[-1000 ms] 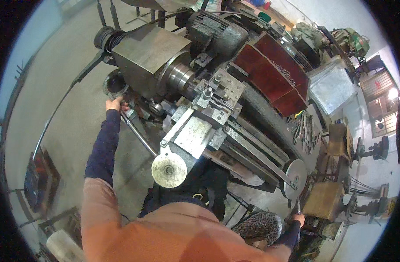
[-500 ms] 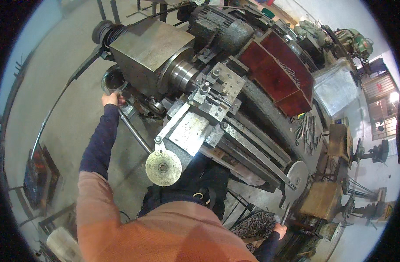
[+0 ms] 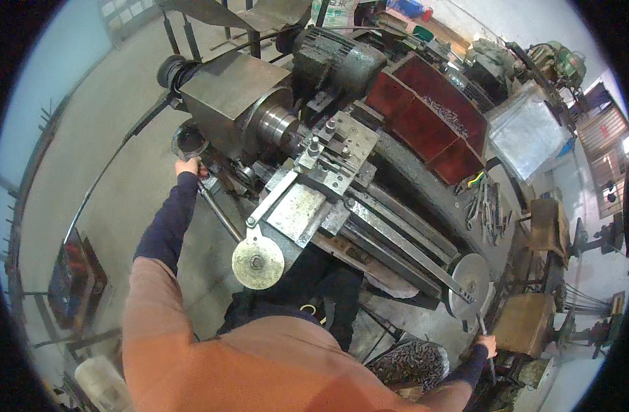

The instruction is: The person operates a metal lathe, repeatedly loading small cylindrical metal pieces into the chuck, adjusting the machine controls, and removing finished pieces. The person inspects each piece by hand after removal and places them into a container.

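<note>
In front of me stands a small metal lathe with a bright cylindrical spindle nose [image 3: 278, 126] and a bolted tool post [image 3: 342, 147]. My left hand [image 3: 189, 167] is closed at the lower rim of a round, hollow metal cup [image 3: 189, 139] below the headstock [image 3: 235, 86]; part of the grip is hidden. My right hand [image 3: 489, 343] is wrapped around a steel lever [image 3: 484, 324] at the far right end. This lever comes off a grey disc [image 3: 469, 281] joined to a flat bar. Another round disc [image 3: 257, 263] hangs near my body, touched by neither hand.
A dark red tray [image 3: 424, 117] lies behind the lathe, near a motor [image 3: 335, 62]. Wrenches [image 3: 489, 209] rest on the bench to the right. A container of small dark metal pieces [image 3: 410, 364] is by my right forearm. A dark box [image 3: 74, 285] stands at left.
My right hand has swung the lever outward to the right, away from my body. My left hand stays at the metal cup. The whole view has shifted slightly.
</note>
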### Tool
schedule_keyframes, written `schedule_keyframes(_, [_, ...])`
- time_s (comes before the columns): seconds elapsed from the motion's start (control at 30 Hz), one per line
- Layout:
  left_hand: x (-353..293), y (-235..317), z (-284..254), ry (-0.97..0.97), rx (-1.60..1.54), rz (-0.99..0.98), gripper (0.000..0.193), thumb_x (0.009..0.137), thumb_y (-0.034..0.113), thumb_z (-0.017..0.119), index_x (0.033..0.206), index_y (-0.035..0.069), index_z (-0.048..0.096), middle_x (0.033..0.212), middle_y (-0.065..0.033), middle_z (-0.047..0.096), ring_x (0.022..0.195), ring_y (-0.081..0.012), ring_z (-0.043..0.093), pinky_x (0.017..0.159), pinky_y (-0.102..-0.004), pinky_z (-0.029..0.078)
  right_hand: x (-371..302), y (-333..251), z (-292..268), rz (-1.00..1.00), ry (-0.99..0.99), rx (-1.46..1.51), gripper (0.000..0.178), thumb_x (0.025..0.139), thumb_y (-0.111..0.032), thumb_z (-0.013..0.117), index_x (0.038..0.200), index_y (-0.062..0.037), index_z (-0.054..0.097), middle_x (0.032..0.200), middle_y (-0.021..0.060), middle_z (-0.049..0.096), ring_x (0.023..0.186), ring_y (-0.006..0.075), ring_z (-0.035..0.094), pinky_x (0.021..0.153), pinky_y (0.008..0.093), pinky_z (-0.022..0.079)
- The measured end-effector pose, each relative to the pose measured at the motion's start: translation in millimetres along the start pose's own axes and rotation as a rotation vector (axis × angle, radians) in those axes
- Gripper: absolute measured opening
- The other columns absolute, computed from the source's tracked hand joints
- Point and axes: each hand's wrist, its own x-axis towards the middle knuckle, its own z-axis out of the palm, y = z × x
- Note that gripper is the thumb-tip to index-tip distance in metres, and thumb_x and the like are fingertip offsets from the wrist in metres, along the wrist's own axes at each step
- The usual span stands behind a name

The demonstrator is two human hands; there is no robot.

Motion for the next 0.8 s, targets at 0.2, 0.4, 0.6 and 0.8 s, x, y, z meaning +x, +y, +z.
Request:
schedule_keyframes(0.2, [68.1,-76.4,-39.4,-0.196,0.074,0.411,0.038,0.077,0.026,0.06,0.095,-0.006,0.05,0.069,-0.0164,0.061,0.047,-0.0213,0.058,0.04,-0.0303,0.047,-14.7,-28.5,3.5,0.056,0.097,0.047,0.051,0.072,-0.031,0.059,0.119,-0.012,0.05,0.118,0.0074,0.054,0.114,0.0253,0.047,0.091,0.0429,0.038])
schedule_keyframes(0.4, [111.8,-123.0,-84.5,-0.174,0.593,0.485,0.052,0.075,0.04,0.063,0.104,-0.002,0.056,0.087,-0.0157,0.063,0.074,-0.0256,0.062,0.063,-0.0371,0.049,-123.3,-17.3,42.6,-0.11,0.076,0.668,0.071,0.06,-0.022,0.066,0.127,-0.0098,0.046,0.123,0.0167,0.051,0.113,0.0315,0.048,0.093,0.0366,0.039])
schedule_keyframes(0.6, [90.1,-108.0,-45.4,-0.397,1.264,0.562,0.039,0.071,0.028,0.062,0.105,0.008,0.058,0.096,-0.0176,0.062,0.09,-0.0336,0.059,0.078,-0.0413,0.048,-189.4,-23.6,10.3,-0.031,-0.012,0.612,0.051,0.06,-0.02,0.062,0.11,-0.0072,0.06,0.099,0.0178,0.063,0.093,0.0333,0.06,0.084,0.0385,0.046])
schedule_keyframes(0.8, [103.2,-120.7,-44.2,-0.407,1.172,0.609,0.032,0.071,0.02,0.061,0.102,0.013,0.06,0.091,-0.0172,0.063,0.088,-0.0337,0.06,0.076,-0.0414,0.049,-164.2,-15.3,-0.8,-0.07,-0.022,0.566,0.046,0.059,-0.016,0.062,0.104,-0.0071,0.064,0.104,0.0185,0.061,0.099,0.0329,0.057,0.086,0.0377,0.044])
